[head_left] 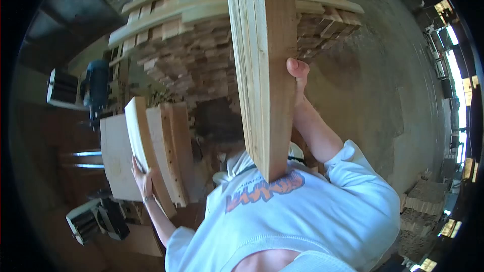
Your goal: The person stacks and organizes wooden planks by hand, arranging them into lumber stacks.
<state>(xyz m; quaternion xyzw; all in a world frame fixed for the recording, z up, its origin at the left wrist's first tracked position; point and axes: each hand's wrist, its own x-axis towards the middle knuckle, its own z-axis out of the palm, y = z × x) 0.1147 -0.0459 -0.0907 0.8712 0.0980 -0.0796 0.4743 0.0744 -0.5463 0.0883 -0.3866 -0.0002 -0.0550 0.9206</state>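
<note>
A long, thick wooden beam [280, 70] stands out in front of my chest, its near end close to my shirt. My right hand [298, 70] grips its right side; the thumb shows and the other fingers are hidden behind the wood. On the left, my left hand [142, 177] rests against the side of a shorter pale board [137, 128], fingers apart. That board lies on a machine table [116, 156], beside a wooden fence piece [169, 156] with a row of holes.
Stacked wooden slats [201, 35] rise beyond the beam. A blue motor [98, 88] and a grey machine part [85, 221] flank the machine table on the left. Concrete floor [373, 106] stretches to the right, with more stacked wood [423, 199] at the lower right.
</note>
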